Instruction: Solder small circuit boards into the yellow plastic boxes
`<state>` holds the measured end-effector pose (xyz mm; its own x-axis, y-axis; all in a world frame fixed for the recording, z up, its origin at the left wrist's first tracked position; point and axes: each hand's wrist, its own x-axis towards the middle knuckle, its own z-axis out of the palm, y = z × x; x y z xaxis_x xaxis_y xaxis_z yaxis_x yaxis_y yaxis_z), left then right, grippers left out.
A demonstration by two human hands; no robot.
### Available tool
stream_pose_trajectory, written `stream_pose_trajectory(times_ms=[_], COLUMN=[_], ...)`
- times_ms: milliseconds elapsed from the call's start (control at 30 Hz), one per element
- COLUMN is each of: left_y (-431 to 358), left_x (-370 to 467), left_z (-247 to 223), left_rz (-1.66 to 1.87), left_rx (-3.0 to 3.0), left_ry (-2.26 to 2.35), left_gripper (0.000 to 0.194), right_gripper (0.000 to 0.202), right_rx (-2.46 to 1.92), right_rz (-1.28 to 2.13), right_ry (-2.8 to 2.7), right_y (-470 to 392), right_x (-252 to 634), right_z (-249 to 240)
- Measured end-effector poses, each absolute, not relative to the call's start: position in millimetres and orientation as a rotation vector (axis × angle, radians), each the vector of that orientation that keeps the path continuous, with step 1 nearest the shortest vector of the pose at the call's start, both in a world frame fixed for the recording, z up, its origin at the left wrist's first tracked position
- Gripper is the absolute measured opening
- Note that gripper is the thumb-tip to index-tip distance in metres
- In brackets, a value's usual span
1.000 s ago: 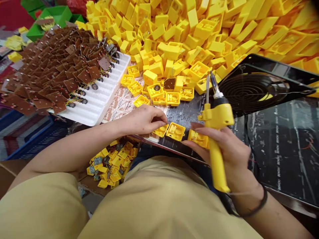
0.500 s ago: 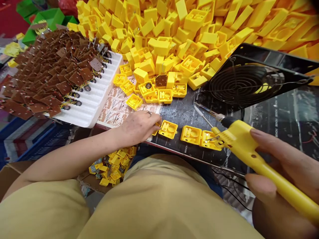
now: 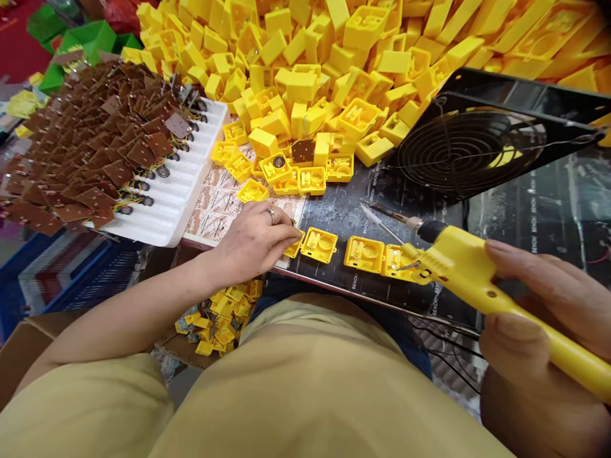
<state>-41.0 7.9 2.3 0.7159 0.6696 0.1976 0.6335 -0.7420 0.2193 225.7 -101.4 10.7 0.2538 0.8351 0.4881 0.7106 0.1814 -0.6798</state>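
4 yellow cases [image 3: 319, 245] in front row, piled cases [image 3: 296, 83] too many to count, brown boards [image 3: 105, 127] likewise, 1 fan [image 3: 461, 149], 1 iron [image 3: 470, 267], 1 white tray [image 3: 191, 184], 1 ring [image 3: 271, 215].

Classed as an electronics assembly workshop — indicated by heaped cases [image 3: 303, 84], piled circuit boards [image 3: 98, 137] on a foam tray [image 3: 177, 194], a soldering iron [image 3: 465, 257] and a fan [image 3: 453, 156].
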Motion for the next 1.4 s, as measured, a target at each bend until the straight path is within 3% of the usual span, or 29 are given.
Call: stream_pose_trajectory(times_ms=[100, 233, 400, 467, 567, 667, 867, 1400], left_y=[11.5, 14.9, 18.4, 20.6, 23.7, 24.5, 21.2, 20.6], left_x=[-39.7, -33.1, -31.1, -31.1, -30.0, -29.2, -28.9, -24.8], left_z=[1.8, -0.1, -0.1, 1.7, 5.3, 6.8, -1.1, -7.0], left_rz=[0.433, 0.439, 0.310, 0.211, 0.091, 0.122, 0.234, 0.207], left_rx=[2.625, 2.543, 2.517, 2.562, 2.600, 2.577, 2.570, 2.668], left_ry=[1.100, 1.141, 1.014, 0.958, 0.927, 0.917, 0.930, 0.925], left_gripper=[0.018, 0.013, 0.014, 0.014, 0.014, 0.014, 0.015, 0.021], right_gripper=[0.031, 0.038, 0.027, 0.032, 0.046, 0.043, 0.008, 0.015], right_rx=[-1.584, -1.256, -1.585, -1.547, -1.153, -0.951, -0.875, -0.814], right_rz=[0.287, 0.357, 0.391, 0.417, 0.399, 0.300, 0.256, 0.194], right_ry=[-1.176, -1.389, -1.195, -1.366, -1.879, -2.099, -2.170, -2.284], right_y=[-101.7, -97.1, -107.4, -107.3, -95.8, -81.3, -73.0, -76.7], right_x=[223.6, 239.0, 235.7, 240.7, 259.4, 271.9, 259.0, 252.9], right_z=[4.4, -9.3, -0.4, 1.9, -1.1, -3.2, 7.5, 11.3])
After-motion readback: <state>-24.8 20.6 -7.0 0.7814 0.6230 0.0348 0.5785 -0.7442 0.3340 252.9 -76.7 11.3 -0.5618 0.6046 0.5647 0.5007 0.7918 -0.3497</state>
